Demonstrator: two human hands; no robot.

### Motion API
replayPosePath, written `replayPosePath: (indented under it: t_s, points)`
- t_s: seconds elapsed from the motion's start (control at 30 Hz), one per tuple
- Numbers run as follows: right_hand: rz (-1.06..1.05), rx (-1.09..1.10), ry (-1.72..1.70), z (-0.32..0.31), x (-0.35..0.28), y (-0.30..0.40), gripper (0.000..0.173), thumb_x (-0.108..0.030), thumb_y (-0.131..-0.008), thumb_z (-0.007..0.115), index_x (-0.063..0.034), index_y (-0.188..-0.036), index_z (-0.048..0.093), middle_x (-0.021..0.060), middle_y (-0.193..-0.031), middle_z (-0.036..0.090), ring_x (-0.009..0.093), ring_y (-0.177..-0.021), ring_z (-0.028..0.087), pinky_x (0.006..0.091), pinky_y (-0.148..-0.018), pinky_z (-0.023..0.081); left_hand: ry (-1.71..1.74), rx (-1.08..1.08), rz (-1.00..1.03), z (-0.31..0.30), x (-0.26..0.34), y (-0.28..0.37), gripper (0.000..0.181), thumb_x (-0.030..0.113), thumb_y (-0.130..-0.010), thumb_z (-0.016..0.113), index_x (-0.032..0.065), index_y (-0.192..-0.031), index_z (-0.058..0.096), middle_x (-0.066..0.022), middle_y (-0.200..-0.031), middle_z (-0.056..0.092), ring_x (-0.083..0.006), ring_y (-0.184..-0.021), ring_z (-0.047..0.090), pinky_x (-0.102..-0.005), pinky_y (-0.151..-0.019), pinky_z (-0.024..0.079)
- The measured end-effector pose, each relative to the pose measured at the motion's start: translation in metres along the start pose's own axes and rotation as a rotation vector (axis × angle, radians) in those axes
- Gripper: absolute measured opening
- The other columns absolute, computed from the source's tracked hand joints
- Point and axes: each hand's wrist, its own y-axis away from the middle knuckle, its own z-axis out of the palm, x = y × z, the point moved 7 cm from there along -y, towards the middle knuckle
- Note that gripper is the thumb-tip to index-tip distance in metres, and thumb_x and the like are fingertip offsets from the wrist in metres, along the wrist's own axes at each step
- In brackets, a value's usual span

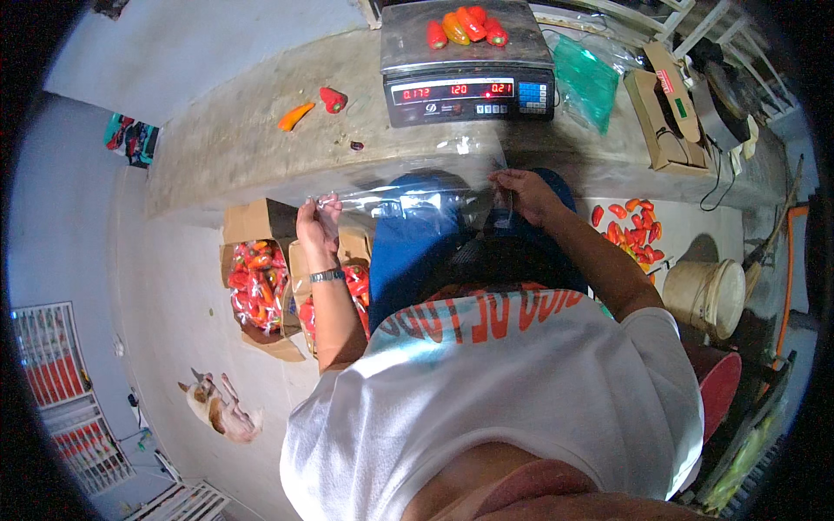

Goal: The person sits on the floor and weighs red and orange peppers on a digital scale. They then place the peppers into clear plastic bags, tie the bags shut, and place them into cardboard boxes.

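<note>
A clear plastic bag (417,203) is stretched sideways above my knees, in front of the concrete counter. My left hand (319,228), with a metal-banded watch at its wrist, grips the bag's left end. At the other end, my right hand (526,195) pinches the plastic between thumb and fingers. Beyond the bag, a digital weighing scale (469,98) stands on the counter with its red display lit. Several red and orange peppers (466,27) lie grouped on its metal pan.
A red pepper (333,100) and an orange pepper (296,117) lie on the counter (228,150). Green plastic (585,84) and an opened carton (668,124) sit right. Cardboard boxes hold bagged peppers (259,280). Loose peppers (635,228) lie near a bucket (707,296). A dog (221,410) lies on the floor.
</note>
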Motion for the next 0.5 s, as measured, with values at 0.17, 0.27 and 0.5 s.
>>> replayPosePath:
  t_s: [0.17,0.27,0.5]
  points:
    - [-0.119,0.047,0.078,-0.011,-0.008,-0.008,0.018,-0.020,-0.086,0.053,-0.0023,-0.088,0.058,0.0018,-0.074,0.056,0.011,-0.068,0.053,0.0251,-0.065,0.043,-0.008,-0.028,-0.026,-0.007,-0.009,-0.008,0.010,0.013,-0.088,0.042,0.0038,-0.087,0.042,-0.0164,-0.088,0.053,-0.0320,-0.083,0.056,-0.0447,-0.075,0.048]
    - [-0.175,0.046,0.177,-0.016,-0.011,-0.014,0.021,-0.022,-0.085,0.054,-0.0019,-0.088,0.058,0.0027,-0.073,0.056,0.013,-0.067,0.053,0.0267,-0.065,0.043,-0.033,-0.016,-0.058,-0.016,-0.014,-0.011,0.010,0.014,-0.088,0.044,0.0041,-0.088,0.042,-0.0159,-0.088,0.053,-0.0309,-0.082,0.056,-0.0447,-0.075,0.047]
    - [-0.219,0.018,0.134,0.003,-0.027,-0.002,0.032,-0.032,-0.080,0.058,-0.0014,-0.089,0.058,0.0062,-0.078,0.059,0.015,-0.070,0.054,0.0284,-0.063,0.043,-1.442,0.284,0.732,0.010,0.019,0.016,0.040,0.012,-0.074,0.062,-0.0033,-0.108,0.045,-0.0179,-0.103,0.050,-0.0264,-0.090,0.052,-0.0320,-0.078,0.041]
